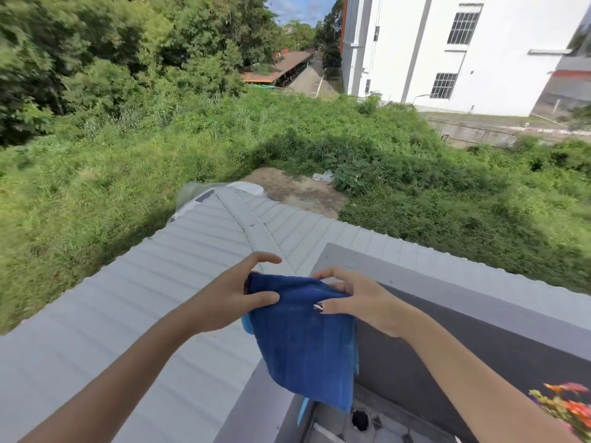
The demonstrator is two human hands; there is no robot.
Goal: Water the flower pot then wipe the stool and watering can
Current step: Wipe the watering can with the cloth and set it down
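A blue towel (303, 340) hangs in front of me, held up by its top edge over the corner of a grey balcony wall (447, 282). My left hand (236, 298) pinches the towel's upper left corner between thumb and fingers. My right hand (351, 298) grips the upper right corner. The cloth droops below both hands towards the balcony floor. Orange and pink flowers (569, 407) of the potted plant show at the bottom right edge. The stool and the watering can are out of view.
A white corrugated metal roof (160, 298) lies below the wall on the left. Beyond it are tall grass and trees, with a white building (447, 43) at the far right. A dark floor drain (360, 420) sits in the tiled balcony floor under the towel.
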